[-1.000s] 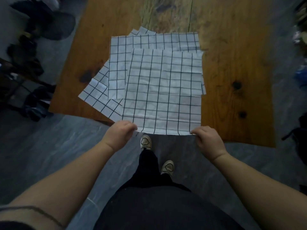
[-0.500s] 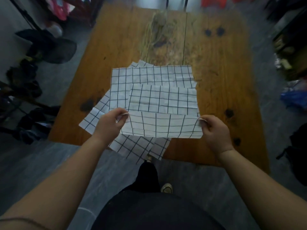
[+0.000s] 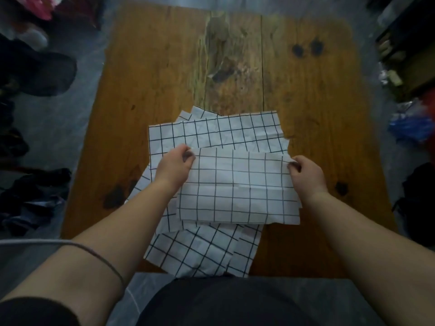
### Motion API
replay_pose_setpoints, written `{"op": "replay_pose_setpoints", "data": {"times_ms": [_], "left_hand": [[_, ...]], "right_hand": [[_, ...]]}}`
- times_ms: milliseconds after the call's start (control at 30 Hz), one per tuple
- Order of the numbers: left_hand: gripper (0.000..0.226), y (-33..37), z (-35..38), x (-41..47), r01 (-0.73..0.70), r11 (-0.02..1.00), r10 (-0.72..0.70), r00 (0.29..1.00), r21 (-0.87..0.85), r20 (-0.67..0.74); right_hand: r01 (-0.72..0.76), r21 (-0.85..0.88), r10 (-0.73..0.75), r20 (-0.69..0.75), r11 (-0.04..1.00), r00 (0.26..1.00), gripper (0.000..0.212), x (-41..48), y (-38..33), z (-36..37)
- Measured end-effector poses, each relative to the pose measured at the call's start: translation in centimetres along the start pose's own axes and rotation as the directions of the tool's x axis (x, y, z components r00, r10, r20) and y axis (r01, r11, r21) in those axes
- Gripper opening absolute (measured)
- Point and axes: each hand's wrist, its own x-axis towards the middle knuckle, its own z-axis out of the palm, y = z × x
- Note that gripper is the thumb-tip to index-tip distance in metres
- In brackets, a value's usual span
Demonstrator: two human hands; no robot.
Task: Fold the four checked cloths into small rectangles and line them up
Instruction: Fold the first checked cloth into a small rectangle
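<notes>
A pile of white cloths with black checks lies on the near half of the wooden table (image 3: 150,74). The top cloth (image 3: 237,189) is folded in half, its doubled edge toward me. My left hand (image 3: 175,164) pinches its far left corner and my right hand (image 3: 306,171) pinches its far right corner. Under it a flat cloth (image 3: 219,132) shows at the back. Another cloth (image 3: 200,250) hangs over the table's near edge. A further corner (image 3: 197,112) peeks out at the back left.
Dark clothes and bags (image 3: 35,67) lie on the floor to the left. Cluttered shelves and a blue bag (image 3: 409,123) stand to the right. The far half of the table shows bare, stained wood.
Both hands lifted the top cloth's near edge and carried it away from me, folding the cloth in half. The camera view tilted toward the table.
</notes>
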Motion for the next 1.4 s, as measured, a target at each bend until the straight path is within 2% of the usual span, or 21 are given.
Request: {"op": "replay_pose_setpoints", "data": {"times_ms": [100, 233, 267, 367, 467, 533, 600, 667, 733, 833, 967, 1067, 1233, 1400], "left_hand": [[0.013, -0.5, 1.2, 1.7, 0.042, 0.998, -0.043, 0.999, 0.044, 0.013], [0.039, -1.0, 2.1, 2.9, 0.087, 0.994, -0.089, 0.996, 0.072, 0.029], [0.049, -1.1, 2.1, 2.9, 0.078, 0.995, -0.080, 0.997, 0.069, 0.021], [0.069, -1.4, 1.9, 2.3, -0.041, 0.986, 0.047, 0.998, 0.163, -0.035], [0.064, -1.4, 1.9, 0.3, -0.163, 0.962, 0.175, 0.984, 0.220, -0.033], [0.055, -1.0, 2.4, -1.8, -0.231, 0.945, 0.234, 0.972, 0.231, 0.018], [0.048, -0.6, 3.4, -4.3, -0.310, 0.916, 0.299, 0.951, 0.253, 0.081], [0.045, -0.7, 4.7, -6.7, -0.378, 0.886, 0.348, 0.925, 0.270, 0.154], [0.045, -1.2, 6.3, -8.7, -0.418, 0.856, 0.365, 0.905, 0.303, 0.218], [0.052, -1.8, 8.5, -10.9, -0.389, 0.836, 0.303, 0.915, 0.387, 0.266], [0.064, -1.5, 10.2, -12.5, -0.261, 0.830, 0.155, 0.957, 0.493, 0.245], [0.065, -1.6, 11.0, -12.9, -0.208, 0.809, 0.069, 0.962, 0.550, 0.263], [0.061, -1.8, 12.0, -12.7, -0.164, 0.812, 0.037, 0.972, 0.561, 0.231], [0.061, -2.0, 11.9, -12.9, -0.111, 0.820, -0.004, 0.980, 0.562, 0.200]], "right_hand": [[-0.042, -0.014, 0.042, 0.007, 0.999, 0.999, 0.012, 1.6, 0.0, 1.0], [-0.088, -0.046, 0.088, 0.000, 0.995, 0.996, 0.008, 3.0, 0.1, 2.1], [-0.086, -0.085, 0.086, -0.011, 0.993, 0.996, 0.013, 3.2, 0.2, 2.2], [-0.115, -0.204, 0.109, -0.036, 0.972, 0.993, 0.051, 2.8, 0.5, 2.5], [-0.027, -0.165, 0.021, -0.033, 0.986, 0.999, 0.052, 0.5, 0.9, 3.0], [0.053, -0.132, -0.055, -0.007, 0.990, 0.998, 0.046, -1.6, 1.6, 3.4], [0.077, -0.090, -0.081, -0.041, 0.993, 0.996, 0.041, -3.5, 2.6, 3.6], [0.023, -0.021, -0.025, -0.114, 1.000, 0.993, 0.036, -5.2, 3.7, 3.4], [-0.109, 0.104, 0.124, -0.152, 0.989, 0.981, 0.033, -6.8, 5.3, 3.1], [-0.258, 0.281, 0.286, -0.065, 0.925, 0.956, 0.046, -9.2, 7.7, 2.9], [-0.189, 0.289, 0.175, 0.076, 0.939, 0.982, 0.070, -11.2, 9.2, 3.2], [-0.117, 0.266, 0.101, 0.074, 0.957, 0.992, 0.068, -10.8, 9.3, 3.6], [-0.125, 0.406, 0.086, 0.113, 0.905, 0.990, 0.054, -10.3, 9.0, 3.5], [-0.131, 0.315, 0.106, 0.094, 0.940, 0.990, 0.050, -10.2, 9.7, 3.1]]}}
